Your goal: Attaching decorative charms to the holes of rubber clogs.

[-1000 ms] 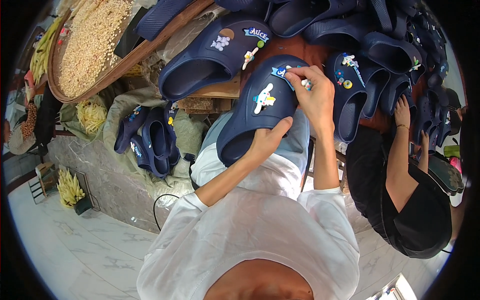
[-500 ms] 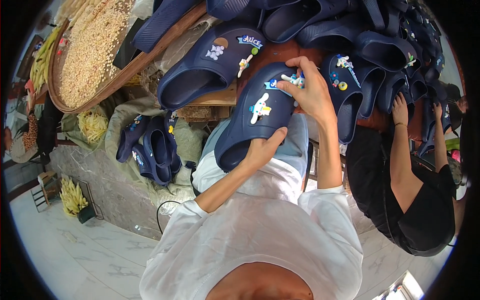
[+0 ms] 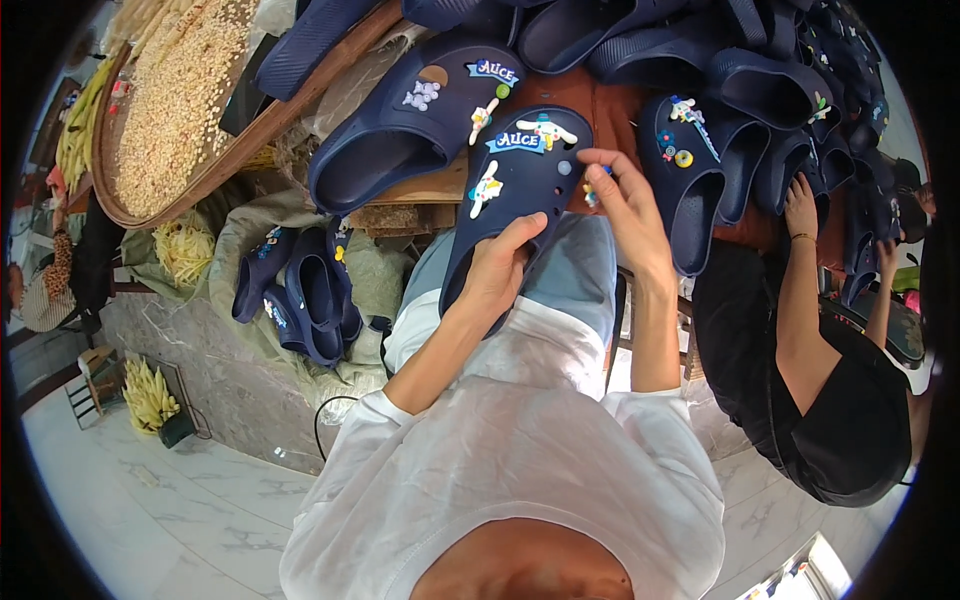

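My left hand [image 3: 498, 272] grips a navy clog [image 3: 520, 190] from below by its heel end, over my lap. The clog's top carries a white cartoon-figure charm, a blue lettered banner charm and another white figure. At the clog's right edge, my right hand [image 3: 628, 205] pinches a small blue and yellow charm [image 3: 591, 192] between its fingertips. Another decorated navy clog [image 3: 420, 110] lies just beyond on a wooden board.
Many navy clogs [image 3: 740, 90] are heaped at the back and right. A person in black [image 3: 830, 400] on my right reaches into them with both hands. A round woven tray of pale grains [image 3: 170, 110] sits back left. More clogs [image 3: 300, 290] lie on sacks.
My right hand has drawn back from the clog's toe top to its right edge, uncovering the banner charm. The clog has shifted slightly downward in my left hand.
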`<state>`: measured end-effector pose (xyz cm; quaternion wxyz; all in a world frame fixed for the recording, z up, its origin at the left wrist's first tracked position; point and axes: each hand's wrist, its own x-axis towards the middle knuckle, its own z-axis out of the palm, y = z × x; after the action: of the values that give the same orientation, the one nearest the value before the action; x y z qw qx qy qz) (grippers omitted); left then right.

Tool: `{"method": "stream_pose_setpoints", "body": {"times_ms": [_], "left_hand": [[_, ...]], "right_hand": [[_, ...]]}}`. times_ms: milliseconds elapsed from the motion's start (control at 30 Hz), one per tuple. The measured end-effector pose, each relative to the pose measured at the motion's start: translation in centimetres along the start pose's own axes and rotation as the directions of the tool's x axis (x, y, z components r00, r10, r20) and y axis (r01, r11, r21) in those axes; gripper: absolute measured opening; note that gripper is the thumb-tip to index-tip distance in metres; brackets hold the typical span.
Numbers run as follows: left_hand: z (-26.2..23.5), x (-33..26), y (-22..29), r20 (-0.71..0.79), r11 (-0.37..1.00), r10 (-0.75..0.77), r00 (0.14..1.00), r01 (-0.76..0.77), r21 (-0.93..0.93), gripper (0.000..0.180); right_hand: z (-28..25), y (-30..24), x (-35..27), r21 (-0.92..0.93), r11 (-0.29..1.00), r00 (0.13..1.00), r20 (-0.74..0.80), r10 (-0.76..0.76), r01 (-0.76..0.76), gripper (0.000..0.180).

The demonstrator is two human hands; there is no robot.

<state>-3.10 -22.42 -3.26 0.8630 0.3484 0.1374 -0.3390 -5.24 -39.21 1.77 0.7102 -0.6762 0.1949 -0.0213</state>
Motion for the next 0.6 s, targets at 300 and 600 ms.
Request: {"method": "stream_pose_setpoints", "body": {"times_ms": [300, 600], "left_hand": [[0.7, -0.3, 0.1, -0.03, 0.998, -0.061, 0.998, 0.062, 0.022, 0.031], [0.5, -0.5, 0.2, -0.049, 0.997, -0.069, 0.996, 0.071, 0.038, 0.023]], "right_hand": [[1.2, 4.1, 0.0, 0.124, 0.978, 0.986, -0.031, -0.163, 0.166, 0.023], [1.0, 5.8, -0.3, 0.182, 0.967, 0.982, -0.102, -0.16, 0.177, 0.017]]}}
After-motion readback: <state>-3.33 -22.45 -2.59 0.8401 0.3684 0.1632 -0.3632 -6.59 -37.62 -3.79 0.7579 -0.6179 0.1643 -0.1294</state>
